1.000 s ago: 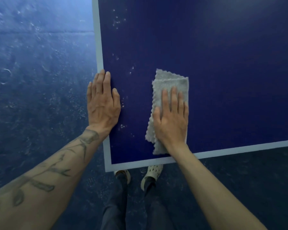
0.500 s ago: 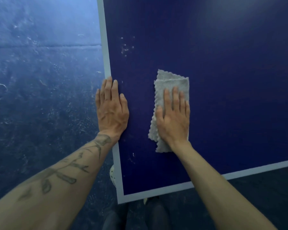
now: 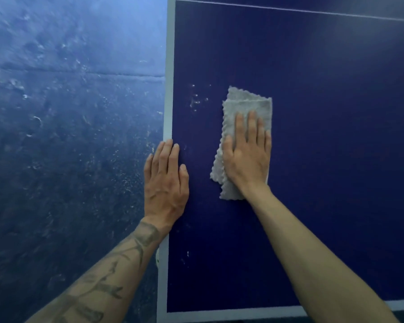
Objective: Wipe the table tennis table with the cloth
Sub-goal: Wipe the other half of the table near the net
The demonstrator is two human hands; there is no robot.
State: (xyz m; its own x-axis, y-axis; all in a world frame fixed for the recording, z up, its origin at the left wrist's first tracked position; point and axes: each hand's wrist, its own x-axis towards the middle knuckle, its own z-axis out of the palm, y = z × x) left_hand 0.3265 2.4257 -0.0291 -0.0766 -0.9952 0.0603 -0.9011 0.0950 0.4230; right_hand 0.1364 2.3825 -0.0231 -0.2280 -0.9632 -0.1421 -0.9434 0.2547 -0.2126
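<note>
The dark blue table tennis table [image 3: 324,136] fills the right of the view, with a white border along its left and near edges. A folded grey cloth [image 3: 247,106] lies flat on it. My right hand [image 3: 247,155] presses on the cloth with straight fingers. My left hand [image 3: 166,180] rests flat on the table's left edge, over the white border. White specks [image 3: 195,101] dot the surface just left of the cloth's far end; a few more specks [image 3: 187,254] lie near the front corner.
A scuffed dark blue floor [image 3: 68,148] lies to the left of the table, with a seam running across it. A thin white line [image 3: 313,10] crosses the tabletop at the far end.
Both hands and the cloth have slid further along the table, away from the near corner. The cloth now lies beside the far patch of specks. My feet have dropped out of view.
</note>
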